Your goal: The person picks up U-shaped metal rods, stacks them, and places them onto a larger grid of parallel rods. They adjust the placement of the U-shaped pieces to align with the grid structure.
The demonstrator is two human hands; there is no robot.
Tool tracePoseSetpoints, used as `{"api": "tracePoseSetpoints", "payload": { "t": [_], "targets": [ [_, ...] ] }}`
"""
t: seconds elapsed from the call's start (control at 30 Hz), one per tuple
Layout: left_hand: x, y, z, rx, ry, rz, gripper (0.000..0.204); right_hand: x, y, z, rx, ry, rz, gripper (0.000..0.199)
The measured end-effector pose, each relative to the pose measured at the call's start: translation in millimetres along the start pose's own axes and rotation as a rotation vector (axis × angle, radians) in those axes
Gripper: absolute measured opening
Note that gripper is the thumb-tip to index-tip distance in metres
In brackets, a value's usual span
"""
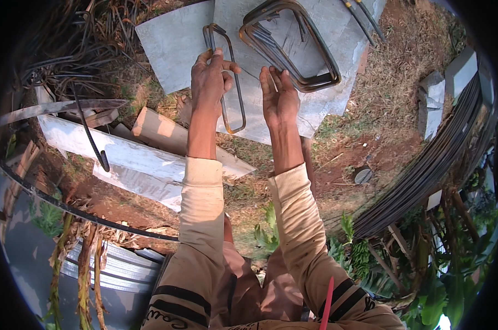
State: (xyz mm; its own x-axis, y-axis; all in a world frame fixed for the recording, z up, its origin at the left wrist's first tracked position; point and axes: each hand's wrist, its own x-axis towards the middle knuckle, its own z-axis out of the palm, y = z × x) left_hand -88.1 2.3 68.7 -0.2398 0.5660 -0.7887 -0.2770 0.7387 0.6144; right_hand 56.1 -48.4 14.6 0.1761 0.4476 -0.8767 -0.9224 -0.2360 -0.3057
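Sleeves (202, 192) in tan cloth rise from the lower edge, nearest the camera, and both forearms reach up to a grey slab (174, 41) lying on the ground. Left hand (209, 81): its fingers (218, 55) are curled together and clamped on a single stirrup (239, 104), a rusty bar bent into a long narrow loop that lies flat on the slab, its rounded end at the slab's near edge. Right hand (279, 99): its fingers (274, 78) are straight and held side by side, palm open, gripping nothing; the tips touch or nearly touch the near end of a stack (320, 66) of like loops, which lies on the slab just right of the single stirrup. Near the slab's left corner lie pale planks (122, 154) with a dark curved rod (89, 132) across them. Well right of the slab, a bundle of long bars (425, 170) sweeps over bare soil.
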Motion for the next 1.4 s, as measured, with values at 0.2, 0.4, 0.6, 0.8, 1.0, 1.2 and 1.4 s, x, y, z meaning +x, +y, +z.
{"api": "tracePoseSetpoints", "payload": {
  "t": [0.2,0.4,0.6,0.8,1.0,1.2,1.4],
  "targets": [
    [-57.3,-4.8,-20.4,-0.084,0.109,0.116,0.028,-1.8,-0.9,0.6,-0.02,0.03,0.024,0.03],
    [-116.5,19.9,-7.1,-0.199,0.006,0.127,0.034,-5.7,-10.5,-1.9,-0.121,-0.027,0.045,0.038],
    [-135.6,36.1,12.8,-0.256,-0.105,0.15,0.035,-9.8,-18.2,-7.1,-0.176,-0.135,0.096,0.06],
    [-122.5,0.4,-6.0,-0.681,-0.469,0.199,0.039,-12.5,-30.7,-17.1,-0.149,-0.265,0.155,0.073],
    [-71.4,-44.0,35.1,-1.178,-0.729,0.205,0.034,-7.8,-28.7,-33.7,-0.056,-0.431,0.172,0.072],
    [-45.1,-64.3,87.2,-1.56,-1.069,0.301,0.037,3.6,-27.4,-40.0,-0.087,-0.469,0.183,0.067],
    [-26.8,-83.1,99.1,-1.53,-0.808,0.197,0.038,0.4,-21.0,-36.5,0.055,-0.631,0.227,0.071]
  ]
}}
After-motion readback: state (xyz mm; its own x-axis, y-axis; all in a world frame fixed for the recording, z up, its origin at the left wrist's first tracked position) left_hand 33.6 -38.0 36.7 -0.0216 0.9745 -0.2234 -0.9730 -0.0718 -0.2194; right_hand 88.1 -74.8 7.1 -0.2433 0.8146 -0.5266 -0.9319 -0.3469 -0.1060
